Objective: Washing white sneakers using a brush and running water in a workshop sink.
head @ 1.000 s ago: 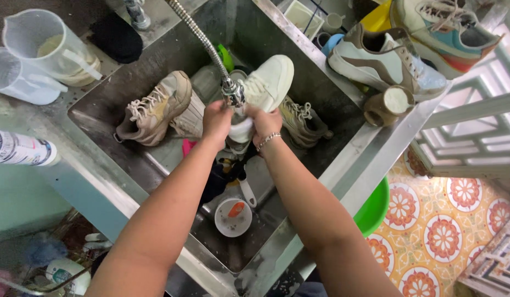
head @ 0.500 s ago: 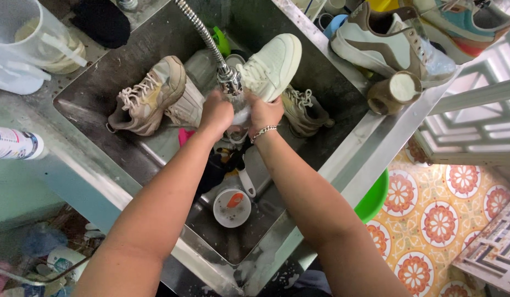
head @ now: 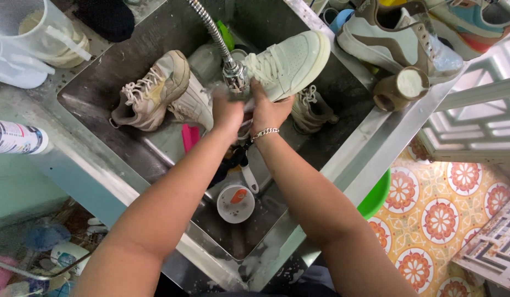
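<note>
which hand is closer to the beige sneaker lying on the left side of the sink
Left. The left hand is just right of the beige sneaker, almost touching its heel. The right hand is farther right, holding the white sneaker under the faucet head.

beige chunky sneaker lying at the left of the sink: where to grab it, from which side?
Probably take the beige sneaker at its heel collar, coming down from above on the sink's left side. It lies with laces and opening facing up and its heel end towards the near-left, so the opening's rim gives fingers an edge to hook. Both hands, left hand and right hand, are busy at the white sneaker.
</note>
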